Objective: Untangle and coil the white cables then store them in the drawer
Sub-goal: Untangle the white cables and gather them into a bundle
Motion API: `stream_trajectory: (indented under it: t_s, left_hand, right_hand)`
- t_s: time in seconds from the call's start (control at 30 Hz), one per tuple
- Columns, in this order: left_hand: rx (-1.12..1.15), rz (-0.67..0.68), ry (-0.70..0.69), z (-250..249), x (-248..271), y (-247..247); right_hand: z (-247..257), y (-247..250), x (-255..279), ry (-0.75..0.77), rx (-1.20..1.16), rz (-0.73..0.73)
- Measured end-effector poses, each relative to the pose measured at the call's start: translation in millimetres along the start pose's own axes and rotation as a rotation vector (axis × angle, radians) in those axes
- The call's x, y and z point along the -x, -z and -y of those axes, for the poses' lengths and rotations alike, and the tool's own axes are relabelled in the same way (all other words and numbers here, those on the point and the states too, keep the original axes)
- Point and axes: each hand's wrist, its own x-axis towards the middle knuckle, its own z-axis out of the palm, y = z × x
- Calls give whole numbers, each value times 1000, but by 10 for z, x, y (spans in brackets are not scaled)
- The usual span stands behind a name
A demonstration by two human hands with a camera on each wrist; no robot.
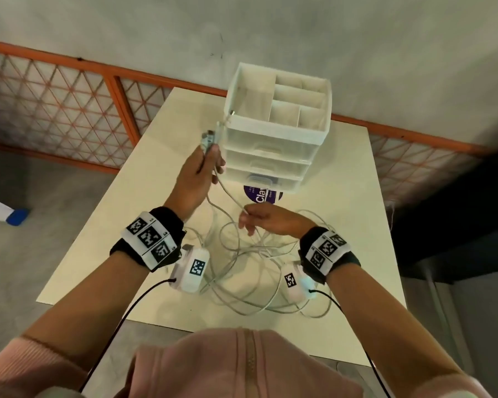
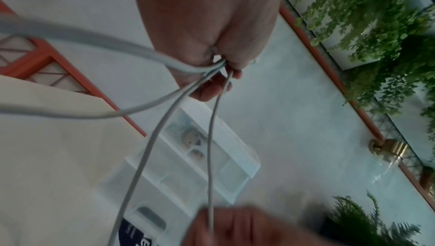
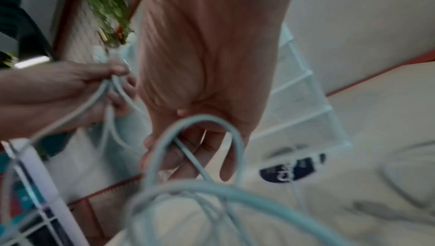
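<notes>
Several white cables (image 1: 250,271) lie tangled on the cream table (image 1: 351,196) between my wrists. My left hand (image 1: 210,162) is raised in front of the drawer unit (image 1: 270,145) and grips a bundle of cable ends, with the plugs (image 1: 209,139) sticking up above the fist. In the left wrist view the strands (image 2: 164,119) fan out of that left hand (image 2: 219,67). One strand runs down to my right hand (image 1: 247,219), which pinches it just above the tangle. The right wrist view shows this strand (image 3: 195,159) crossing the right hand's fingers (image 3: 179,155). All three drawers look closed.
The white translucent drawer unit has an open-topped divided tray (image 1: 288,99). A purple round label (image 1: 263,195) lies at its base. The table's near edge (image 1: 184,326) is close to my body. An orange lattice fence (image 1: 69,104) stands behind, and a blue object (image 1: 18,216) lies on the floor at left.
</notes>
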Motion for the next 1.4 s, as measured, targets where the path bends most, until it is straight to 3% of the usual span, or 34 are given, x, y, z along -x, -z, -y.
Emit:
stream_trajectory:
  t_s: [0.13,0.27,0.37,0.5,0.63,0.77,0.9,1.07,1.2,1.3,1.33,1.4]
  left_hand:
    - [156,-124,-64,-58,-99,241]
    - [36,-146,-84,48,-48,269]
    - [-121,-91,-75,102,45,170]
    - [-276,130,-88,64,129,-37]
    - [-201,206,-60,-20,128,-208]
    - [149,183,33,-130,100,-232]
    - [115,86,-24,-228,96,-224]
    - [117,-142,-132,-253,26,-13]
    - [23,-238,-143,-95,-31,155]
    - [-172,-304,-16,118,18,172]
    - [-244,-280,88,176,27,192]
    - [-362,-102,287,229,70,213]
  right_hand:
    - [-574,206,155,-135,79,-90]
    - [-752,465,263,-259,121,-159]
    - [-508,579,270,-185,134,-265]
    - [73,625,280,-29,100,-281]
    - [609,689,368,134,59,-291]
    - [780,652,409,182,80,-258]
    - [593,470,358,128,-14,-219]
    - [-106,256,359,-66,21,-58]
    - [-617,148,408,-124,-10,-155]
    - [-566,217,399,-101,-27,-293]
    - [-485,262,399,-81,-39,-348]
    - [-277,369,413,-7,-56,-448]
